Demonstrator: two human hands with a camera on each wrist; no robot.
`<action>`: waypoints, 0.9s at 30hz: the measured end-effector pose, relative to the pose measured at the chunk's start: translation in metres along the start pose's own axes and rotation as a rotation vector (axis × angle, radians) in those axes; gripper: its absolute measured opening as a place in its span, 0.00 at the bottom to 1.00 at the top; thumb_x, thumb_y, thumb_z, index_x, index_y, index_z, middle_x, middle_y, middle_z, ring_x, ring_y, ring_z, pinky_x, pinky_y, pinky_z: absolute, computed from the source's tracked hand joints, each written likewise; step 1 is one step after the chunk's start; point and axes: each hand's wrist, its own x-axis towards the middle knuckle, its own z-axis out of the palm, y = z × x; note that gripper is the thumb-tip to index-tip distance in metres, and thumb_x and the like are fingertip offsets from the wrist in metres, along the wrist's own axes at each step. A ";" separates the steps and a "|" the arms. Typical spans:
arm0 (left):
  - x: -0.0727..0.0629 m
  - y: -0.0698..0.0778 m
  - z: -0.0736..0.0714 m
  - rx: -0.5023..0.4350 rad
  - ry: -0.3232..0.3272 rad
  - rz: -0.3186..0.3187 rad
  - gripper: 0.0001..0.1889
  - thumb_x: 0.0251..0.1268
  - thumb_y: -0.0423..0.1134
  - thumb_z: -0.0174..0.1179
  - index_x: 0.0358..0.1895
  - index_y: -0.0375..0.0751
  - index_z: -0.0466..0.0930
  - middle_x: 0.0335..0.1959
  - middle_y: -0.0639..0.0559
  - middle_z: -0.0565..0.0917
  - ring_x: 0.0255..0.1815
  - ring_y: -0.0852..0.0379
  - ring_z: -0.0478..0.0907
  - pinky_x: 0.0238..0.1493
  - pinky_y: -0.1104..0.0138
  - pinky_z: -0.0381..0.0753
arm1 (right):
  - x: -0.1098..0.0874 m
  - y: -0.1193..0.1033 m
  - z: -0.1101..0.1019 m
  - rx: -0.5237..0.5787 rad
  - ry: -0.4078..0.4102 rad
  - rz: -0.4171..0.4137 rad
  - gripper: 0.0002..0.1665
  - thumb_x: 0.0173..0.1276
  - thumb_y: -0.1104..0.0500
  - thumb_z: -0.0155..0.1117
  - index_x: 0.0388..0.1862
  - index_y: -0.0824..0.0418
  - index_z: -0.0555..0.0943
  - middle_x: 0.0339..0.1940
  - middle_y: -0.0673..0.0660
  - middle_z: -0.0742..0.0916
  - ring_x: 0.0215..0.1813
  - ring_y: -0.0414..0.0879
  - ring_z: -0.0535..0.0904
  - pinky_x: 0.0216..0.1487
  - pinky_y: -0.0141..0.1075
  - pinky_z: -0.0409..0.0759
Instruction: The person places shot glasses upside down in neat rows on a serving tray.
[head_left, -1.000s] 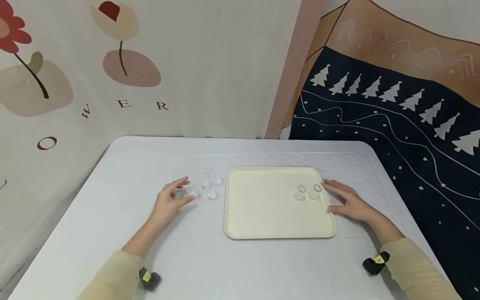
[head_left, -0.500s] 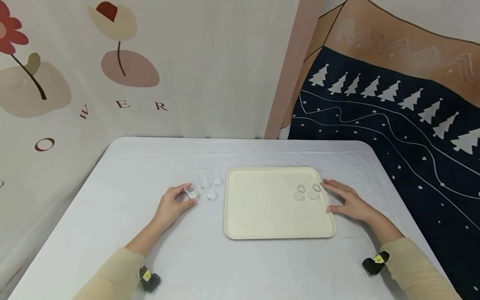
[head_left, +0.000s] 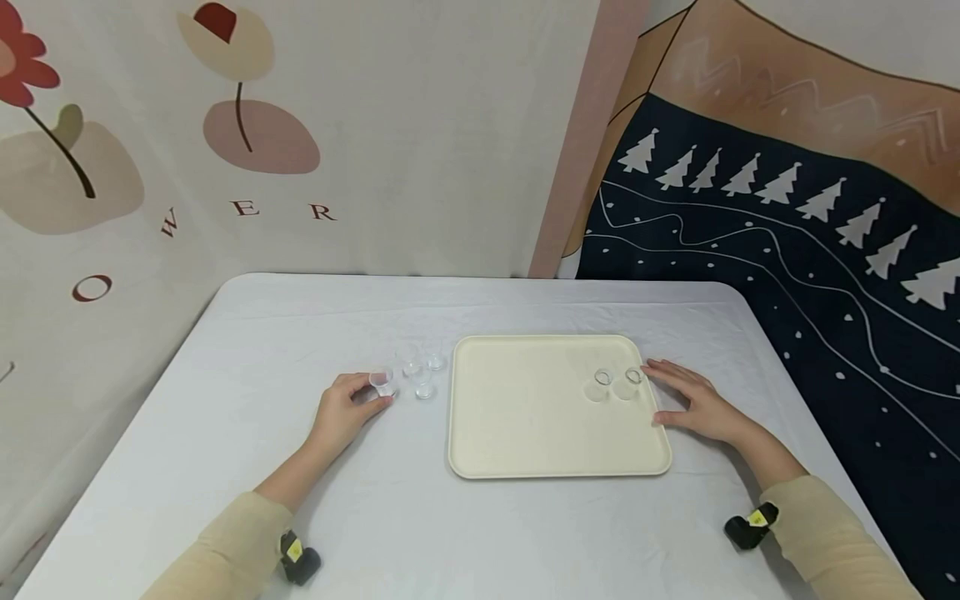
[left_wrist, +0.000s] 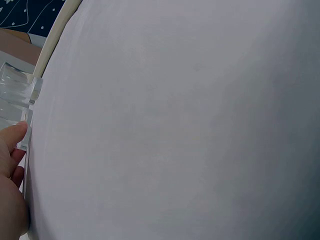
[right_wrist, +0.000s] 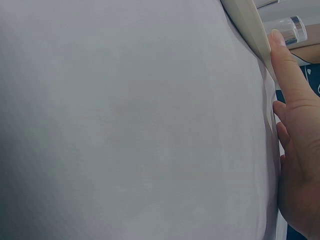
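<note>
Left hand (head_left: 343,410) pinching a cup (head_left: 384,386)
Best held upright, clear of other cups (head_left: 410,367) at two o'clock; right hand (head_left: 696,403) unclenched at tray's (head_left: 525,417) three o'clock.

Past the left hand (head_left: 339,414) is a pale wall (head_left: 427,150) with flowers (head_left: 243,46). Past the right hand (head_left: 701,404), white trees (head_left: 782,185) on dark blue. Below both, a white table (head_left: 390,525).

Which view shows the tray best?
The head view: nearly the whole tray shows from above. The left wrist view catches only a strip of its edge at upper left; the right wrist, a strip at upper right.
</note>
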 end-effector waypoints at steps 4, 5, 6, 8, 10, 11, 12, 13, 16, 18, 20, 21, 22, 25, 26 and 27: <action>0.000 0.000 -0.001 -0.002 0.000 -0.001 0.23 0.52 0.34 0.72 0.50 0.26 0.79 0.49 0.35 0.78 0.56 0.39 0.72 0.59 0.50 0.69 | 0.000 0.000 0.000 0.001 -0.002 0.001 0.48 0.53 0.51 0.75 0.71 0.59 0.66 0.72 0.68 0.63 0.72 0.70 0.49 0.63 0.70 0.41; 0.000 0.000 -0.001 -0.003 0.003 0.001 0.22 0.52 0.34 0.72 0.49 0.27 0.79 0.49 0.35 0.78 0.55 0.39 0.72 0.59 0.50 0.70 | 0.000 0.000 0.000 0.001 -0.001 0.000 0.48 0.53 0.51 0.75 0.71 0.59 0.66 0.72 0.68 0.63 0.72 0.70 0.49 0.63 0.70 0.41; 0.000 0.000 -0.002 -0.004 0.006 -0.001 0.21 0.51 0.34 0.72 0.49 0.28 0.80 0.48 0.35 0.78 0.55 0.39 0.73 0.58 0.51 0.70 | 0.000 0.000 0.000 0.002 0.000 0.000 0.48 0.53 0.51 0.75 0.71 0.59 0.66 0.72 0.68 0.63 0.72 0.70 0.48 0.63 0.70 0.41; -0.001 -0.001 -0.003 -0.005 0.012 -0.003 0.20 0.51 0.34 0.72 0.48 0.29 0.81 0.48 0.36 0.78 0.54 0.40 0.74 0.57 0.51 0.71 | 0.000 0.000 0.000 0.002 0.000 0.000 0.47 0.53 0.51 0.76 0.71 0.59 0.66 0.72 0.68 0.63 0.72 0.70 0.48 0.63 0.70 0.41; -0.001 -0.001 -0.003 -0.009 0.020 -0.010 0.20 0.50 0.34 0.73 0.47 0.30 0.82 0.47 0.37 0.79 0.53 0.41 0.75 0.56 0.52 0.72 | -0.001 0.000 0.001 0.003 0.000 0.003 0.47 0.53 0.51 0.76 0.71 0.59 0.66 0.72 0.68 0.63 0.72 0.70 0.48 0.63 0.70 0.41; -0.001 -0.002 -0.004 -0.013 0.023 -0.014 0.19 0.50 0.34 0.73 0.46 0.31 0.82 0.46 0.37 0.79 0.52 0.42 0.75 0.56 0.52 0.73 | -0.001 0.000 0.001 0.003 0.000 0.004 0.47 0.53 0.51 0.76 0.71 0.59 0.66 0.72 0.68 0.63 0.72 0.70 0.48 0.63 0.70 0.42; -0.001 -0.002 -0.004 -0.017 0.024 -0.021 0.19 0.50 0.35 0.73 0.47 0.31 0.82 0.46 0.38 0.79 0.52 0.42 0.75 0.55 0.52 0.73 | -0.001 0.000 0.001 0.004 0.001 0.005 0.47 0.53 0.51 0.76 0.71 0.59 0.67 0.72 0.68 0.63 0.72 0.70 0.49 0.62 0.70 0.42; -0.001 -0.002 -0.004 -0.023 0.023 -0.025 0.19 0.50 0.35 0.73 0.47 0.32 0.82 0.46 0.38 0.80 0.52 0.43 0.75 0.55 0.52 0.73 | -0.001 0.000 0.001 0.004 0.001 0.005 0.48 0.53 0.51 0.76 0.71 0.59 0.67 0.72 0.68 0.63 0.72 0.70 0.49 0.62 0.70 0.42; -0.001 -0.002 -0.006 -0.035 0.020 -0.042 0.19 0.51 0.36 0.73 0.48 0.34 0.83 0.47 0.39 0.80 0.52 0.44 0.76 0.55 0.55 0.74 | -0.001 0.001 0.001 0.003 0.004 0.002 0.48 0.53 0.51 0.76 0.71 0.59 0.67 0.72 0.68 0.63 0.72 0.70 0.49 0.62 0.70 0.43; -0.001 -0.002 -0.007 -0.034 0.017 -0.049 0.19 0.52 0.37 0.72 0.49 0.35 0.83 0.47 0.40 0.81 0.51 0.46 0.76 0.54 0.60 0.74 | -0.001 0.001 0.001 0.003 0.004 0.002 0.47 0.53 0.51 0.76 0.71 0.59 0.66 0.72 0.68 0.63 0.72 0.70 0.49 0.63 0.70 0.42; -0.001 -0.001 -0.008 -0.033 0.020 -0.051 0.19 0.53 0.37 0.72 0.48 0.36 0.83 0.46 0.41 0.81 0.50 0.47 0.77 0.51 0.68 0.75 | 0.000 0.001 0.001 0.002 0.006 -0.002 0.47 0.53 0.51 0.75 0.71 0.59 0.66 0.72 0.68 0.63 0.72 0.70 0.49 0.62 0.70 0.42; 0.000 -0.001 -0.008 -0.034 0.022 -0.050 0.19 0.53 0.37 0.72 0.48 0.36 0.83 0.46 0.41 0.82 0.50 0.48 0.77 0.49 0.71 0.74 | 0.000 0.001 0.001 0.002 0.008 -0.005 0.47 0.53 0.51 0.75 0.71 0.58 0.66 0.72 0.69 0.63 0.72 0.70 0.49 0.62 0.70 0.42; -0.001 -0.001 -0.009 -0.038 0.024 -0.049 0.18 0.53 0.37 0.72 0.48 0.36 0.83 0.45 0.42 0.82 0.49 0.48 0.77 0.47 0.74 0.73 | 0.000 0.001 0.001 0.003 0.006 -0.007 0.47 0.54 0.51 0.75 0.71 0.58 0.66 0.72 0.69 0.63 0.72 0.70 0.48 0.62 0.70 0.41; -0.001 0.000 -0.010 -0.049 0.025 -0.046 0.18 0.53 0.37 0.73 0.47 0.36 0.83 0.45 0.42 0.83 0.48 0.49 0.77 0.43 0.78 0.71 | 0.000 0.002 0.001 0.005 0.011 -0.013 0.47 0.53 0.51 0.75 0.71 0.58 0.66 0.72 0.69 0.63 0.72 0.71 0.49 0.62 0.70 0.42; -0.001 0.000 -0.010 -0.055 0.026 -0.048 0.18 0.52 0.38 0.73 0.47 0.36 0.83 0.45 0.42 0.83 0.47 0.49 0.77 0.42 0.78 0.71 | 0.000 0.002 0.001 0.005 0.012 -0.013 0.47 0.53 0.51 0.76 0.71 0.58 0.66 0.72 0.68 0.63 0.72 0.70 0.49 0.62 0.70 0.43; -0.002 0.001 -0.011 -0.059 0.026 -0.050 0.18 0.53 0.38 0.73 0.47 0.36 0.83 0.45 0.42 0.83 0.47 0.49 0.77 0.41 0.78 0.72 | 0.000 0.002 0.001 0.006 0.011 -0.011 0.47 0.53 0.51 0.76 0.71 0.58 0.66 0.72 0.68 0.63 0.72 0.70 0.49 0.62 0.70 0.43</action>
